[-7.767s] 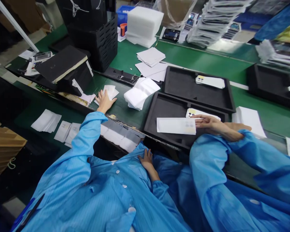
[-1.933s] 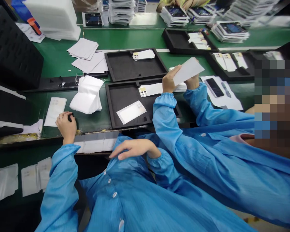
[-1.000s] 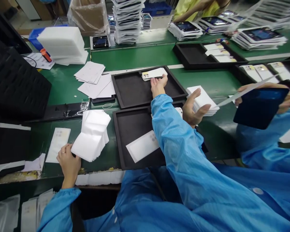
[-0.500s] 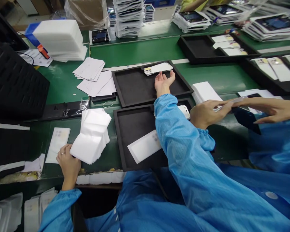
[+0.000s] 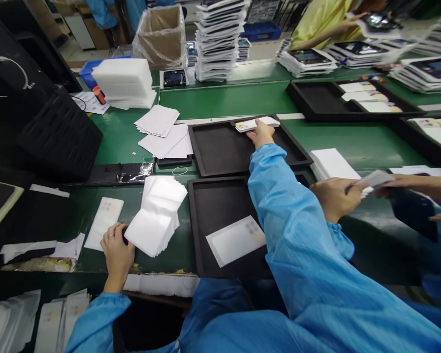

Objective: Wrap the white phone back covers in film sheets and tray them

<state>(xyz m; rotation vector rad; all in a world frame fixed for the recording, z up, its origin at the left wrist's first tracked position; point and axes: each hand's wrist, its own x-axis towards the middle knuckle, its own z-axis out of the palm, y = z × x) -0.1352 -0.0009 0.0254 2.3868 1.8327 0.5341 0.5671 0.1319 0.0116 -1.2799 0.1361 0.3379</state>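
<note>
Phones (image 5: 270, 121) are lying stacked in the far tray (image 5: 215, 149), where the right hand (image 5: 263, 133) is pinching their near edge. The left hand (image 5: 118, 251) is resting with fingers curled between a white sleeve (image 5: 104, 223) and a sheaf (image 5: 156, 213); whether it is gripping anything, I cannot tell. Between the hands, a filled sleeve (image 5: 237, 240) is lying tilted in the near tray (image 5: 218, 201).

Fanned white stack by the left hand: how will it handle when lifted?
Probably floppy: the white stack is creased and bent across its middle. Layers may slip apart, since its edges are fanned. Unlikely to roll; it's lying broad side down.
</note>
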